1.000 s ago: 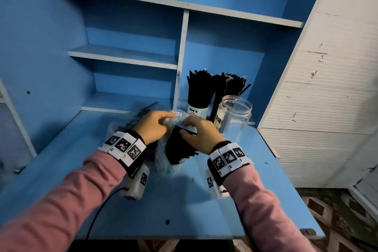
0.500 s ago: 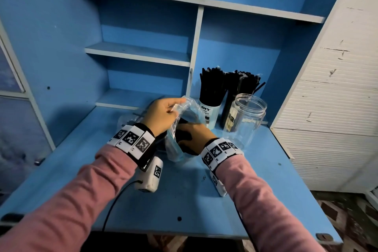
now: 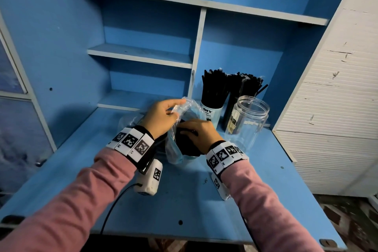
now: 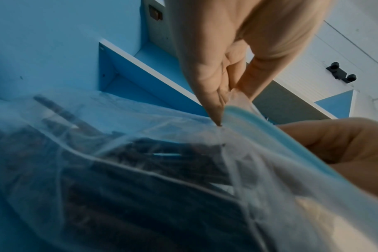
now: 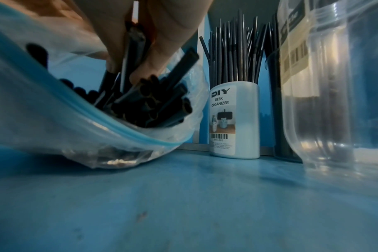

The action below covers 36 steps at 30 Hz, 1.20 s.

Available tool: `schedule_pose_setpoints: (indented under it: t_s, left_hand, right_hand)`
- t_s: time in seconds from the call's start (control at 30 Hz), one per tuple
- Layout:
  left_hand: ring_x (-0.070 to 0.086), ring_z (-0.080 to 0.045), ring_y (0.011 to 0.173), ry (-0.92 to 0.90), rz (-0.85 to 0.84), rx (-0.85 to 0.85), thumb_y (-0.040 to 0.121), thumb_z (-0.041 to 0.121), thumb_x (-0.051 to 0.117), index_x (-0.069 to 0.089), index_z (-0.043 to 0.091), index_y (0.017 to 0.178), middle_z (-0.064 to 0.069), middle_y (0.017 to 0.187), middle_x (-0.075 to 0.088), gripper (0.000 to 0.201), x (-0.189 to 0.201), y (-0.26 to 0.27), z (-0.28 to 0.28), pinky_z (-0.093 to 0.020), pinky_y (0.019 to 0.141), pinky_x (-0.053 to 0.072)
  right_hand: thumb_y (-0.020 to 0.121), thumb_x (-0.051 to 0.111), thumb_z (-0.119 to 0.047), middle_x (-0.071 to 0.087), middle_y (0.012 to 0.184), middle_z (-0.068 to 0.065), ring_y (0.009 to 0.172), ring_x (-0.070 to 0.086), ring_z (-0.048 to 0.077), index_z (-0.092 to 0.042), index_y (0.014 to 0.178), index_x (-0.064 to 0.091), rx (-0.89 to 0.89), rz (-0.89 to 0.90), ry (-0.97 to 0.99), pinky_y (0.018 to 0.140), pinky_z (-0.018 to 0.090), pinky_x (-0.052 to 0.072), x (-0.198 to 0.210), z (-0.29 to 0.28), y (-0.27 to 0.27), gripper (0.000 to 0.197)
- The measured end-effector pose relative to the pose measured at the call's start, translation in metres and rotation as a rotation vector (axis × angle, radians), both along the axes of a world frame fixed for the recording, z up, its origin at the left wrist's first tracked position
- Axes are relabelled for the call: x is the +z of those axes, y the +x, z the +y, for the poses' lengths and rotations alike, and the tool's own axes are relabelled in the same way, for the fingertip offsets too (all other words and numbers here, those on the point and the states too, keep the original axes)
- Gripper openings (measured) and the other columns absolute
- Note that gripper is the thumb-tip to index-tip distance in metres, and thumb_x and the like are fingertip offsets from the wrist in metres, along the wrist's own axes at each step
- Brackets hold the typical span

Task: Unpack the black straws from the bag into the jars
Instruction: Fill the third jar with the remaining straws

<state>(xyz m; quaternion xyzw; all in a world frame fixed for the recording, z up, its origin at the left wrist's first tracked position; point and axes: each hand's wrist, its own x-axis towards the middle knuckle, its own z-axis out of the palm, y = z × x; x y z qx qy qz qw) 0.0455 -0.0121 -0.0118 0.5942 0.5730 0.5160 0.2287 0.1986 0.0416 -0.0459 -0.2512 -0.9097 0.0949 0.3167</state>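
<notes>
Left hand [image 3: 161,116] pinches the bag's [image 3: 173,149] rim, holding it open on the counter [image 3: 184,200]. Right hand [image 3: 199,131] is inside, fingers [image 5: 162,42] clamped round a bunch of straws [image 5: 153,102]. Clear jar [image 3: 246,122] stands just right, empty; two full ones behind.

Left hand [image 3: 161,116] pinching, right hand [image 3: 199,132] curled, gripping.

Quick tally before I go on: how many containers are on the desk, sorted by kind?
Clear plastic jar, no straws in it: 1
White DIY desk organizer, full of black straws: 1
Dark holder behind the jar, full of straws: 1
Zip bag with straws: 1
Total: 4
</notes>
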Motion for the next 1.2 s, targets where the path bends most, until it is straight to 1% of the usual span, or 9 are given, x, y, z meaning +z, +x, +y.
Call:
schedule_pose_setpoints:
  t_s: [0.2, 0.27, 0.47, 0.6, 0.7, 0.87, 0.97, 1.07, 1.2]
  left_hand:
    - [0.052, -0.002, 0.116, -0.004, 0.005, -0.018, 0.091, -0.005, 0.054, 0.061, 0.011, 0.126, 0.003, 0.131, 0.059, 0.040, -0.003, 0.000, 0.001, 0.001, 0.087, 0.037]
    - [0.052, -0.002, 0.116, -0.010, 0.003, -0.034, 0.092, -0.001, 0.056, 0.060, 0.010, 0.126, 0.000, 0.132, 0.059, 0.036, -0.003, -0.001, 0.001, -0.004, 0.092, 0.037]
    - [0.051, -0.005, 0.122, -0.068, 0.025, -0.025, 0.089, -0.010, 0.051, 0.061, 0.018, 0.126, 0.003, 0.134, 0.058, 0.047, -0.009, -0.008, 0.006, -0.017, 0.101, 0.037]
    - [0.059, -0.010, 0.114, -0.074, 0.097, 0.004, 0.085, -0.009, 0.053, 0.064, 0.025, 0.120, 0.003, 0.127, 0.063, 0.050, -0.017, -0.004, 0.010, -0.015, 0.086, 0.047]
    - [0.065, -0.018, 0.098, -0.048, 0.168, 0.049, 0.083, -0.007, 0.057, 0.066, 0.025, 0.116, 0.000, 0.114, 0.067, 0.047, -0.016, 0.005, 0.009, -0.028, 0.082, 0.054]
    - [0.051, -0.022, 0.117, 0.132, 0.357, 0.129, 0.077, 0.007, 0.071, 0.060, 0.016, 0.124, -0.010, 0.123, 0.054, 0.049, 0.003, 0.027, 0.004, -0.017, 0.096, 0.032]
    - [0.050, -0.015, 0.120, 0.078, 0.440, -0.028, 0.075, 0.020, 0.076, 0.054, 0.022, 0.131, 0.000, 0.131, 0.053, 0.061, 0.017, 0.052, 0.005, -0.016, 0.094, 0.032]
    - [0.058, -0.013, 0.107, 0.026, 0.429, -0.119, 0.072, 0.021, 0.078, 0.057, 0.025, 0.122, 0.008, 0.111, 0.062, 0.054, 0.020, 0.075, 0.016, -0.021, 0.089, 0.040]
    - [0.060, -0.018, 0.077, 0.073, 0.299, -0.090, 0.082, 0.017, 0.069, 0.060, 0.019, 0.086, 0.006, 0.071, 0.055, 0.010, 0.022, 0.099, 0.024, -0.022, 0.063, 0.039]
  right_hand:
    - [0.083, 0.062, -0.002, 0.072, 0.101, 0.012, 0.095, 0.066, 0.028, -0.005, 0.105, 0.072, -0.049, 0.086, 0.015, 0.094, 0.024, 0.044, 0.003, 0.001, 0.008, 0.024]
    - [0.084, 0.063, 0.000, 0.071, 0.101, 0.012, 0.096, 0.066, 0.027, -0.005, 0.105, 0.071, -0.089, 0.116, -0.011, 0.092, 0.027, 0.046, 0.006, 0.000, 0.013, 0.023]
    - [0.091, 0.058, -0.004, 0.069, 0.108, 0.006, 0.101, 0.061, 0.017, -0.011, 0.109, 0.070, -0.184, 0.075, -0.161, 0.083, 0.004, 0.032, 0.029, -0.001, 0.039, 0.023]
    - [0.092, 0.057, -0.008, 0.068, 0.103, 0.002, 0.089, 0.055, 0.009, -0.013, 0.109, 0.069, -0.230, 0.013, -0.214, 0.071, 0.004, 0.034, 0.047, -0.002, 0.060, 0.021]
    - [0.092, 0.058, -0.010, 0.066, 0.093, -0.003, 0.076, 0.053, 0.006, -0.015, 0.108, 0.070, -0.251, -0.042, -0.212, 0.065, 0.001, 0.035, 0.061, -0.002, 0.076, 0.020]
    - [0.092, 0.059, -0.014, 0.065, 0.093, -0.005, 0.080, 0.056, 0.009, -0.019, 0.107, 0.070, -0.301, -0.116, -0.195, 0.069, 0.015, 0.037, 0.088, -0.005, 0.100, 0.019]
    - [0.092, 0.059, -0.015, 0.064, 0.091, -0.006, 0.075, 0.053, 0.003, -0.021, 0.106, 0.070, -0.317, -0.147, -0.173, 0.065, 0.007, 0.036, 0.107, -0.012, 0.108, 0.019]
    - [0.092, 0.060, -0.014, 0.063, 0.086, -0.007, 0.070, 0.052, -0.005, -0.021, 0.104, 0.070, -0.298, -0.123, -0.151, 0.063, 0.000, 0.036, 0.126, -0.024, 0.111, 0.018]
    - [0.090, 0.060, -0.014, 0.063, 0.089, -0.006, 0.076, 0.051, 0.008, -0.018, 0.103, 0.069, -0.273, -0.118, -0.052, 0.067, 0.000, 0.034, 0.140, -0.038, 0.110, 0.016]
